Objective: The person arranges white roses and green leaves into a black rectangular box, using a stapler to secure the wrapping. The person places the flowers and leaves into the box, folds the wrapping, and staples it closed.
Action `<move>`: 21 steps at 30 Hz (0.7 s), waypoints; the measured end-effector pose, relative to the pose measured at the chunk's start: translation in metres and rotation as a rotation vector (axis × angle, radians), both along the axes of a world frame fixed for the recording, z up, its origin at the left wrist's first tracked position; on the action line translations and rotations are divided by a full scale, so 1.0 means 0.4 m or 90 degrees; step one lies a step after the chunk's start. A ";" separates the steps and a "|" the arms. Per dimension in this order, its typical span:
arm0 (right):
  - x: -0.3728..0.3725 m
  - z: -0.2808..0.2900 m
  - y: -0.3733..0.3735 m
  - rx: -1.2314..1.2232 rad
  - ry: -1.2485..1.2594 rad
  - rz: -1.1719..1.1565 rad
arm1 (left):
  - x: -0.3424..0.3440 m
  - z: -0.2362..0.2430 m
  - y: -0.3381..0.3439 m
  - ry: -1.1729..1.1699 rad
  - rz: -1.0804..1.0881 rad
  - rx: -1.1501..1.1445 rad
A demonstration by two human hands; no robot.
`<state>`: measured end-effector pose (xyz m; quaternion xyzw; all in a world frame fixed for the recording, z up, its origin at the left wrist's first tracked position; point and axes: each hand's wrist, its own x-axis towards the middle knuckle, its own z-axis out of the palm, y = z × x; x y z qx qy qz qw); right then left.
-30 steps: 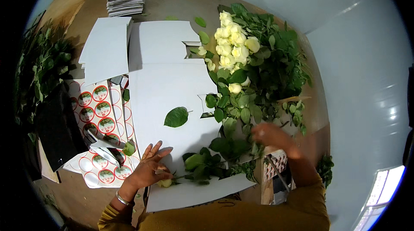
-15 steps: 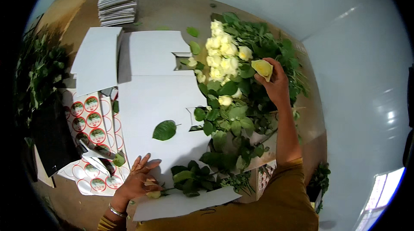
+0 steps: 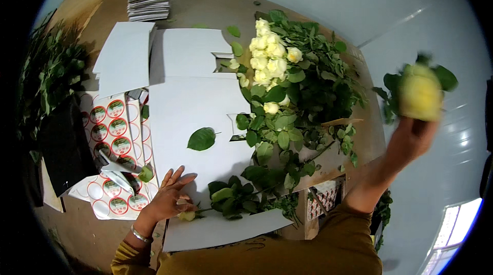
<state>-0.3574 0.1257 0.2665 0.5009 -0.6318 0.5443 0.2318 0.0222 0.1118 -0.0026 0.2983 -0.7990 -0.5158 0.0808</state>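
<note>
Rose in left hand, bloom leftward, stem lengthwise rightward.

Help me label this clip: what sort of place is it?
Probably a cut-flower workroom, judging by the pale yellow roses, the stack of white cards and the round red-rimmed stickers.

Yellow rose aloft, second rose sideways

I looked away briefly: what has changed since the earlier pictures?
The right hand moved from the foliage up and out to the right, and now holds a yellow rose. The left hand stayed at a pale rose; the loose leaf stayed on the white board.
</note>
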 end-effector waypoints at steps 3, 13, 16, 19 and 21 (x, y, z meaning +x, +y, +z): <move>0.132 -0.163 -0.041 0.538 0.304 0.277 | 0.021 -0.010 0.009 -0.030 -0.031 -0.065; 0.390 -0.701 0.055 0.875 -0.211 0.850 | 0.005 -0.015 0.022 0.094 0.103 -0.053; 0.304 -0.625 0.008 0.943 -0.262 0.733 | -0.004 -0.021 0.025 0.117 0.112 -0.065; 0.060 -0.588 -0.105 0.711 -0.150 0.448 | 0.004 -0.033 0.040 0.091 0.126 -0.062; -0.056 -0.533 -0.181 0.836 -0.213 0.131 | 0.011 -0.032 0.037 0.089 0.113 -0.056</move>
